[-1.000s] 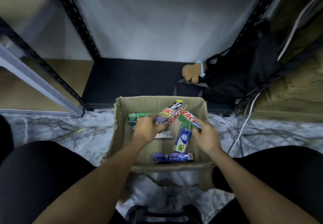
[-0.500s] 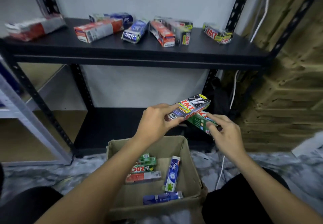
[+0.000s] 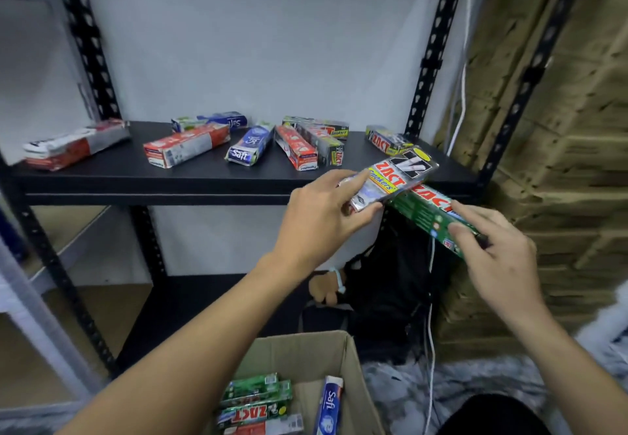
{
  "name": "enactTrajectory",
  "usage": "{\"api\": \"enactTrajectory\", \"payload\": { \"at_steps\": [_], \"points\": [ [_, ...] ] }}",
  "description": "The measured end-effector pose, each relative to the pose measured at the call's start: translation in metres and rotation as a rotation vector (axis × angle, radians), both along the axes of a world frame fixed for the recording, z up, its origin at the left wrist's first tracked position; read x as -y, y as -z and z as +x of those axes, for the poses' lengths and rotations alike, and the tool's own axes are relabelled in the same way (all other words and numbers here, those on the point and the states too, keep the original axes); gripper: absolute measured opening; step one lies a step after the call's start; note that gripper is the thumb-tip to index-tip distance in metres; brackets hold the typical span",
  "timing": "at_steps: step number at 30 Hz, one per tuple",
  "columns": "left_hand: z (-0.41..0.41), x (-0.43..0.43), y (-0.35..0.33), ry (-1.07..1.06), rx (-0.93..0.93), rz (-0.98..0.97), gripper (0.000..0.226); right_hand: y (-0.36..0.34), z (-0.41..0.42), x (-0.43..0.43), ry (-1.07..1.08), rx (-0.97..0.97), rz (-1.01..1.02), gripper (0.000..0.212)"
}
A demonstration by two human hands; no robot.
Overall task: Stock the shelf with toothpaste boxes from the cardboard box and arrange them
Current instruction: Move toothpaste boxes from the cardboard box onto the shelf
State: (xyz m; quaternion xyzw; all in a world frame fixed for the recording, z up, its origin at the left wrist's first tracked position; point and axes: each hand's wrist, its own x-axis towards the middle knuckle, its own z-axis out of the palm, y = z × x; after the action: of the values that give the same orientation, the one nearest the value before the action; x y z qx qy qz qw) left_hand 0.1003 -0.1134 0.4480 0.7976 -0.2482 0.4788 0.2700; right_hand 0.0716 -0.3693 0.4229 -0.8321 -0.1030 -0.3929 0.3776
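I read both hands as loaded for placement: left hand (image 3: 319,217) pinches the Zact Smokers box (image 3: 390,176) over the shelf (image 3: 136,179) edge, right hand (image 3: 492,254) grips the green Zact box (image 3: 431,217), probably next, more in the cardboard box (image 3: 353,383).

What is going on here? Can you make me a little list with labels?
left hand: holding a silver Zact Smokers box
right hand: holding a green Zact box
shelf: black, several toothpaste boxes lying on it at different angles
cardboard box: open, on the floor, more toothpaste boxes inside
step: both held boxes are at the shelf's right front edge, not yet set down
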Motion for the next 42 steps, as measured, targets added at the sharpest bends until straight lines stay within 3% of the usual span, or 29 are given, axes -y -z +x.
{"api": "enactTrajectory", "payload": {
  "at_steps": [6,9,13,20,27,42],
  "points": [
    [0.028,0.019,-0.012,-0.159,0.064,0.018,0.045,-0.021,0.034,0.019,0.175,0.03,-0.048,0.03],
    [0.046,0.028,-0.019,-0.213,-0.065,0.016,0.04,-0.024,0.058,0.024,0.311,0.036,-0.176,0.035],
    [0.069,0.044,-0.021,-0.334,-0.318,0.051,0.032,-0.032,0.092,0.028,0.421,-0.104,-0.289,0.035],
    [0.105,0.075,-0.028,-0.441,-0.444,0.214,0.031,-0.054,0.158,0.028,0.484,-0.331,-0.419,0.033],
    [0.133,0.068,-0.009,-0.298,-0.383,0.161,0.023,-0.054,0.221,0.03,0.465,-0.386,-0.357,0.041],
    [0.144,0.048,0.0,-0.164,-0.351,0.017,0.047,-0.05,0.288,0.041,0.268,-0.459,-0.252,0.059]
  ]
}}
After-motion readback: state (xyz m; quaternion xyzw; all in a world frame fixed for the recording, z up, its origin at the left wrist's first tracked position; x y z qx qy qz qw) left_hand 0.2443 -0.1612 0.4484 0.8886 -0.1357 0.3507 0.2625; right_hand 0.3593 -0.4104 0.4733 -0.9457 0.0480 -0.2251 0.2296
